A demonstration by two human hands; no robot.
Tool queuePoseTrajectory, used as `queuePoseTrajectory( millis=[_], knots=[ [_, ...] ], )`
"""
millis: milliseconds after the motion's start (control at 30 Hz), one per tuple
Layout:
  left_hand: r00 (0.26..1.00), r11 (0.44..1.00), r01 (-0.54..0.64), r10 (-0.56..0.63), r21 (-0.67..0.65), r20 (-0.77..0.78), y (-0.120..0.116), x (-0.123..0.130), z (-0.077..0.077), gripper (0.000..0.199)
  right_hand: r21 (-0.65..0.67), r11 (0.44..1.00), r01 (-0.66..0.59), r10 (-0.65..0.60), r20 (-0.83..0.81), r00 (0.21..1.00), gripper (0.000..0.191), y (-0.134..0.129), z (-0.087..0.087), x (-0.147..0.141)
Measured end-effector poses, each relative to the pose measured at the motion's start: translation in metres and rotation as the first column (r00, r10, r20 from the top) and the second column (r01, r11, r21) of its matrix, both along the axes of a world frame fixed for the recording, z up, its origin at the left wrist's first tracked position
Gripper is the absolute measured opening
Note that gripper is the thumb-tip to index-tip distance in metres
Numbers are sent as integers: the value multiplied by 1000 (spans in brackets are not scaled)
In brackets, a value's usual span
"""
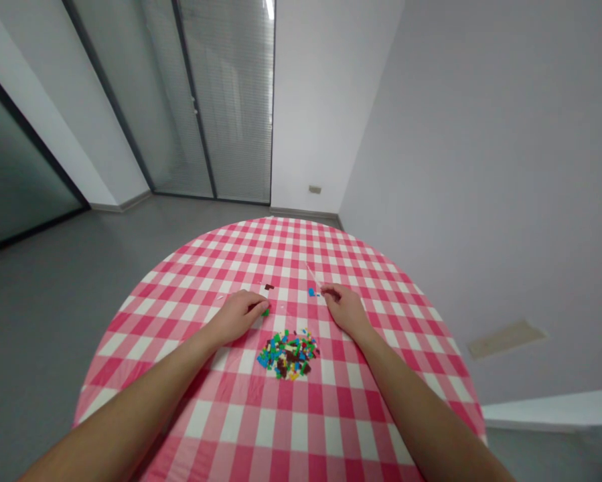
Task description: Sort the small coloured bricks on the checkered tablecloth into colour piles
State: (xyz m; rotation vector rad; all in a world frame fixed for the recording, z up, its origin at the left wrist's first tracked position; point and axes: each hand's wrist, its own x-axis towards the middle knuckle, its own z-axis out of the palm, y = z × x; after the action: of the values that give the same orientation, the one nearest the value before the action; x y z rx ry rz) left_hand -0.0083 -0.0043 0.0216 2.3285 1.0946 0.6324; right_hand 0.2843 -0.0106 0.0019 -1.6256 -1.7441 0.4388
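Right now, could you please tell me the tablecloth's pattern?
The tablecloth is pink and white gingham check, clearest in the head view.

the small multicoloured plastic bricks (287, 355) look hard and glossy, on a smooth pink-and-white checked cloth (265, 428); the grey floor (80, 281) looks matt.
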Motion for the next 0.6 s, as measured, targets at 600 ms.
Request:
queuePoseTrajectory(
  millis=[600],
  knots=[
    [999,1000,-25,25,20,-21,1,-1,-2,36,20,993,-114,114,-44,992,25,-3,3,-5]
  ],
)
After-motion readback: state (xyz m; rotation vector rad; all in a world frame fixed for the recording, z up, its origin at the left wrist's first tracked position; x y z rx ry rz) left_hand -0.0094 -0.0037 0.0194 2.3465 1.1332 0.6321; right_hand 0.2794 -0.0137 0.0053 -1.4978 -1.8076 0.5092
